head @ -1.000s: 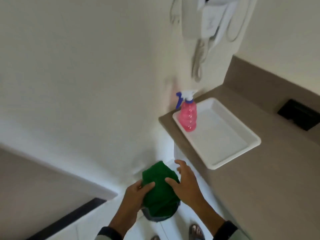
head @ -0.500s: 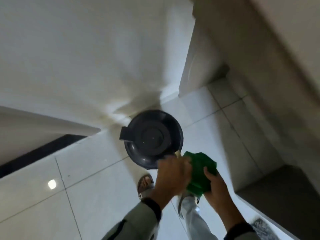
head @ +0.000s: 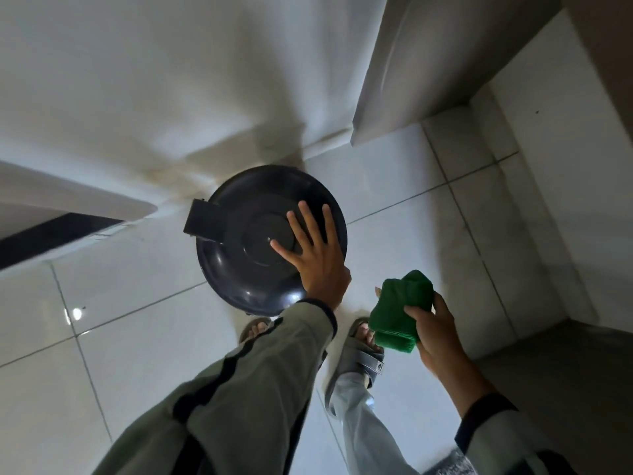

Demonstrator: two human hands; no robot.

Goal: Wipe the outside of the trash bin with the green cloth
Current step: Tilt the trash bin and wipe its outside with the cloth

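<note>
Floor [head: 144,341]: pale glossy tiles with thin grout lines, filling the lower and right parts of the frame; one small bright glare spot at left. White wall [head: 171,80] across the upper frame; grey cabinet side [head: 428,63] at upper right.

Trash bin [head: 246,241]: round, dark, lid closed, seen from directly above at frame centre. Stands on the floor close against the base of the wall. Hinge tab projects to the left of the lid.

Left hand [head: 317,255]: grip apart, fingers spread flat on the right part of the bin lid, palm over the lid's edge. Grey-green sleeve [head: 260,382] with a dark stripe runs down to the lower left.

Right hand [head: 435,332]: lower right of centre, grip clamped on the green cloth [head: 399,311]. Cloth is bunched and folded, held in the air to the right of the bin, apart from it.

Two feet in grey sandals [head: 359,361] on the floor just below the bin; the left one mostly hidden by the sleeve.
</note>
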